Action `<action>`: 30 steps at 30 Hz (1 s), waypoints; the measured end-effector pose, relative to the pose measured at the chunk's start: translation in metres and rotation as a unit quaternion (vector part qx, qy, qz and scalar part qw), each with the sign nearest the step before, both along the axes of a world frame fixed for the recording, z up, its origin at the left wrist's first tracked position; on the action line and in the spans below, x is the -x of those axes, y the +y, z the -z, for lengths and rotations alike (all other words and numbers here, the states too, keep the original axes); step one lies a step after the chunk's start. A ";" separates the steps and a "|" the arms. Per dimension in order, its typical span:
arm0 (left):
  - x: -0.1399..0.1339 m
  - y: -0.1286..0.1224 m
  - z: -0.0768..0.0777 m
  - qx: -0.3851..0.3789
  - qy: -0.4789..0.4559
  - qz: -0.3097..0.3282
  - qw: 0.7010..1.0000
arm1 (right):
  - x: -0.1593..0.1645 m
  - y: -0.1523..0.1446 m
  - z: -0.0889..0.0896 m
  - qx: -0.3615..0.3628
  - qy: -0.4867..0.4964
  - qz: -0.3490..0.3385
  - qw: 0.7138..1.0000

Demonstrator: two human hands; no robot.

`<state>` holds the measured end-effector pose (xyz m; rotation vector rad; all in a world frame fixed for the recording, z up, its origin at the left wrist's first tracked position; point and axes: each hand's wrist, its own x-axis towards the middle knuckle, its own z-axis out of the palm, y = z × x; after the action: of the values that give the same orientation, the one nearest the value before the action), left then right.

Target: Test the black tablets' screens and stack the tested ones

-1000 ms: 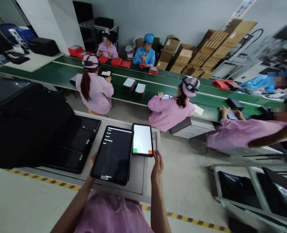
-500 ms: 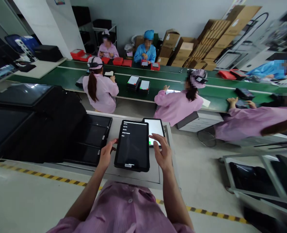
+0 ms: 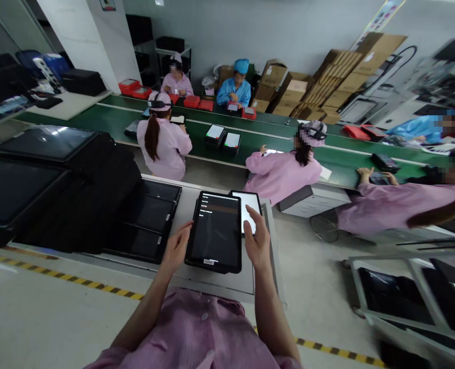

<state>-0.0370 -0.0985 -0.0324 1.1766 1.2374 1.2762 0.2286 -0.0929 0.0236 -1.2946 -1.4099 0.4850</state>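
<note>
Both half-open grips (image 3: 178, 248) (image 3: 257, 238) seem empty, a dark tablet (image 3: 214, 233) partly hiding a white one (image 3: 253, 199).

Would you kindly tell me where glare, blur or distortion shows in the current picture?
In the head view, pale glare crosses the upper black screen at left; equipment at upper right is smeared; the cardboard boxes look slanted, likely lens distortion; text on the dark tablet is only partly readable.

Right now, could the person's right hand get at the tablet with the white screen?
Probably yes: the right hand looks open and empty, close by the white-screened tablet. The dark-screened tablet hides part of it, but nothing else seems in the way.
</note>
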 end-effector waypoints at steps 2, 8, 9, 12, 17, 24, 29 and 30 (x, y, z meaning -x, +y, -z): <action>-0.003 -0.003 0.001 0.001 -0.007 0.003 1.000 | 0.009 -0.005 0.014 0.027 0.095 0.020 0.995; -0.010 -0.006 0.000 -0.001 -0.053 0.006 0.999 | 0.023 -0.011 0.040 0.078 0.193 0.018 0.978; -0.011 -0.005 -0.001 0.001 -0.053 0.009 0.999 | 0.022 -0.011 0.040 0.079 0.197 0.015 0.977; -0.010 -0.003 -0.005 0.007 -0.039 0.014 0.999 | 0.021 -0.010 0.040 0.080 0.212 0.005 0.974; -0.006 0.000 -0.008 0.011 -0.015 0.024 1.000 | 0.022 -0.009 0.039 0.077 0.206 -0.003 0.976; -0.001 0.006 -0.005 0.007 -0.012 0.017 1.000 | 0.023 -0.010 0.039 0.084 0.210 0.002 0.974; 0.000 0.007 -0.003 0.000 0.026 0.018 1.000 | 0.023 -0.008 0.038 0.077 0.204 -0.015 0.976; 0.001 0.008 -0.003 -0.001 0.031 0.020 0.999 | 0.022 -0.007 0.036 0.075 0.200 -0.020 0.977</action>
<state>-0.0377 -0.0907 -0.0291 1.2451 1.2511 1.2199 0.2070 -0.1002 -0.0126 -1.2051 -1.0788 0.8425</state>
